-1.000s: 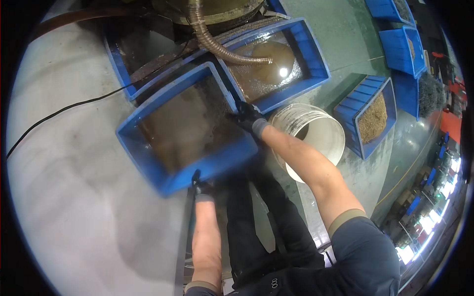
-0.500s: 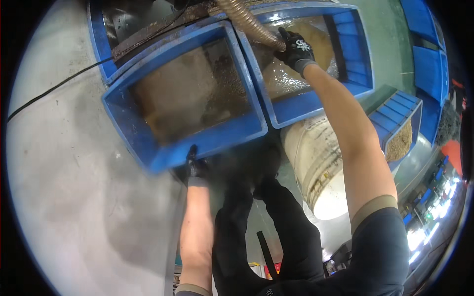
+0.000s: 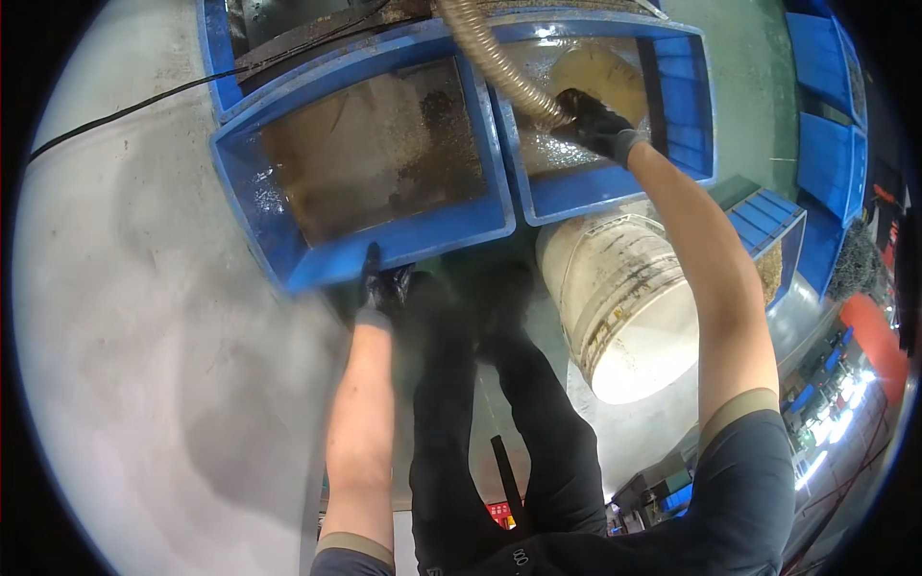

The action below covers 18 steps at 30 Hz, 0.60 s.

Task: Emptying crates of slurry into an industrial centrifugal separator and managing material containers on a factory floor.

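My right hand (image 3: 597,127), in a black glove with a grey cuff, is closed around the end of a ribbed, translucent hose (image 3: 495,67). It holds the hose over the right blue bin (image 3: 615,182), which has murky brown liquid and a yellowish patch in it. The left blue bin (image 3: 413,238) stands beside it, also with brown liquid over its bottom. At that bin's near edge is my black-gloved left hand (image 3: 382,288), thumb up against the rim and the other fingers partly hidden below. The hose's mouth is hidden by my right hand.
A stained white bucket (image 3: 615,298) lies tilted before the right bin. Further right stand a small blue crate (image 3: 768,226) with grainy tan material and stacked blue bins (image 3: 831,163). A black cable (image 3: 144,101) crosses the grey surface at left. My legs are below the bins.
My right hand has drawn the hose end nearer to me and slightly right over the right bin. My left hand stays at the left bin's near rim. The whole view has shifted slightly.
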### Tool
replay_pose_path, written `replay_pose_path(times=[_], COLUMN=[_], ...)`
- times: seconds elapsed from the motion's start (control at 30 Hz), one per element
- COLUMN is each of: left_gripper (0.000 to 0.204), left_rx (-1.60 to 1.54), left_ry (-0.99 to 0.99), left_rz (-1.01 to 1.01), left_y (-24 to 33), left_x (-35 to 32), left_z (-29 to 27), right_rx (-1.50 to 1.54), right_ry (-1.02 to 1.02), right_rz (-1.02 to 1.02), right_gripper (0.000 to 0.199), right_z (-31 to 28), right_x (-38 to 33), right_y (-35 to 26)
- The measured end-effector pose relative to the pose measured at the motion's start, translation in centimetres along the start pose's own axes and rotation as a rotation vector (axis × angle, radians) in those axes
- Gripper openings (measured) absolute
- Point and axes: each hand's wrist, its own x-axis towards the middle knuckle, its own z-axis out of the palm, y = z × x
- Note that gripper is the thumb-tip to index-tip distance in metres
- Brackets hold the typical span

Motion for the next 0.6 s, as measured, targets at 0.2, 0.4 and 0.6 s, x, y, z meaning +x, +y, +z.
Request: replay_pose_path(times=[0.2,0.4,0.6], left_gripper=[0.053,0.053,0.058], left_rx=[0.269,0.239,0.15], left_ry=[-0.149,-0.347,-0.176], left_rz=[-0.053,-0.086,-0.212], left_y=[-0.7,-1.4,-0.3], left_x=[-1.7,-4.5,-5.6], left_z=[-3.1,-5.1,-7.4], right_rx=[0.071,0.182,0.004], right_ry=[-0.214,-0.272,-0.301], right_rz=[-0.129,-0.154,-0.275], right_gripper=[0.057,0.06,0.068], right_z=[-2.4,-3.3,-3.2], right_x=[0.4,0.7,2.0], right_y=[-5.6,-7.8,-10.8])
